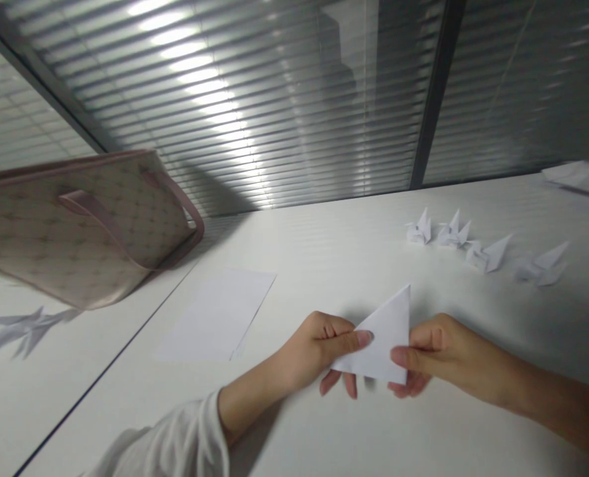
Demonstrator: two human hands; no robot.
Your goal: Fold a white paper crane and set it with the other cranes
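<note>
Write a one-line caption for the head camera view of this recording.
Left hand and right hand pinch a folded white paper triangle over a white table, origami cranes beyond.

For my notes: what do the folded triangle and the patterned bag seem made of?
The folded triangle looks like thin matte white paper, by its crisp creases. The tote bag seems coated canvas or faux leather: printed surface, smooth handles.

The white table point(324, 245) carries four paper cranes point(487, 255) in a row, a flat paper sheet point(217, 315), a beige tote bag point(85, 225), and more paper point(577, 177) at its far edge.
</note>
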